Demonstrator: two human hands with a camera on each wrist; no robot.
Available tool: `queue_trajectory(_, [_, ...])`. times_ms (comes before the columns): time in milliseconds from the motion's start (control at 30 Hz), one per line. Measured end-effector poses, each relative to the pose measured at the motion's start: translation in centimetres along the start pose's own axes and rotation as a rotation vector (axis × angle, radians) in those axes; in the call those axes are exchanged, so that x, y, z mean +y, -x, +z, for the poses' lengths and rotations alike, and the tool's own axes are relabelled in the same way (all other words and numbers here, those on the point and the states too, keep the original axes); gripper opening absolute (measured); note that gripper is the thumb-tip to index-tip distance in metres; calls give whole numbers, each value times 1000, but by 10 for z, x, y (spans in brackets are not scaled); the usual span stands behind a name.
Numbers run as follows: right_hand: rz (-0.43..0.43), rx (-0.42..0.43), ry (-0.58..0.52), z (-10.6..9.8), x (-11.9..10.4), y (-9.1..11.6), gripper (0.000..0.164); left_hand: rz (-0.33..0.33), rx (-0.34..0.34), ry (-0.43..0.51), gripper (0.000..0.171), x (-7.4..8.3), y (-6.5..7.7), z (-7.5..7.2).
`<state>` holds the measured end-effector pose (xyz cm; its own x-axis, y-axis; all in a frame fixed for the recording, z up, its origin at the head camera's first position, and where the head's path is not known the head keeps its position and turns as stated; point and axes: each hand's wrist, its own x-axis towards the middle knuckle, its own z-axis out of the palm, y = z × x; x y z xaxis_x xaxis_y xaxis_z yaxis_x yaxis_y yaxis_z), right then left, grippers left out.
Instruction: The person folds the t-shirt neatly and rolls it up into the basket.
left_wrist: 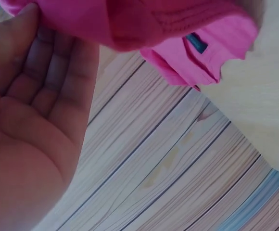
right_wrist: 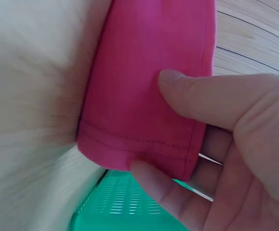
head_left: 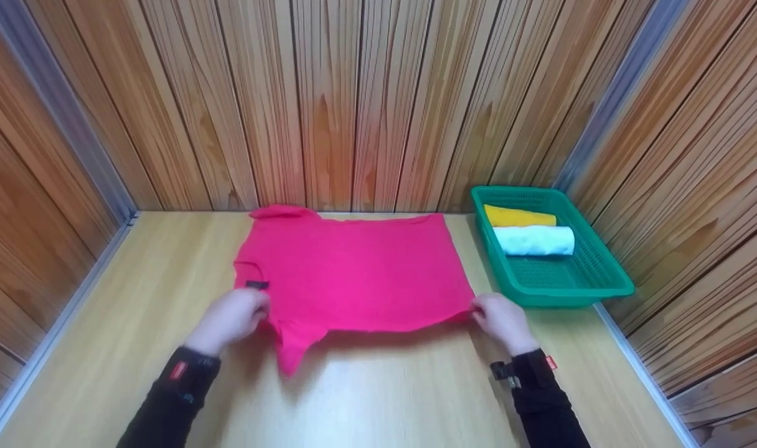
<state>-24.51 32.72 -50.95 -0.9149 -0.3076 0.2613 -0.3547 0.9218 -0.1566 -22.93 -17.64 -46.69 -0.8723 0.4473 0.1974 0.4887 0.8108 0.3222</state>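
A bright pink T-shirt (head_left: 366,274) lies spread sideways on the table, its collar to the left and its stitched hem to the right. Pinched in my left hand (head_left: 232,317) is the near shoulder beside the collar, where a dark label (head_left: 257,285) shows. One sleeve (head_left: 297,345) droops toward me. My right hand (head_left: 502,320) grips the near hem corner, thumb on top and fingers beneath, as the right wrist view shows. Between the two hands the near edge is raised, with a shadow under it. In the left wrist view the cloth covers the left fingertips.
Right of the shirt stands a green plastic basket (head_left: 571,291), close to my right hand. Inside it lie a yellow folded cloth (head_left: 518,216) and a white rolled cloth (head_left: 534,241). Wood-patterned panels (head_left: 329,106) wall the table (head_left: 378,398) at the back and both sides.
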Motion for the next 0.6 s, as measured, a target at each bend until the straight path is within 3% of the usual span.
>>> queue_trajectory(133, [101,-14,-2,4,3,-12,8,-99,57,-34,20,-8,-24,7])
queue_trajectory(267, [177,-28,-12,12,5,-20,11,-157,142,-75,16,-18,-36,21])
queue_trajectory(600, [194,-23,-29,13,10,-20,16,-189,161,-20,16,-27,-24,31])
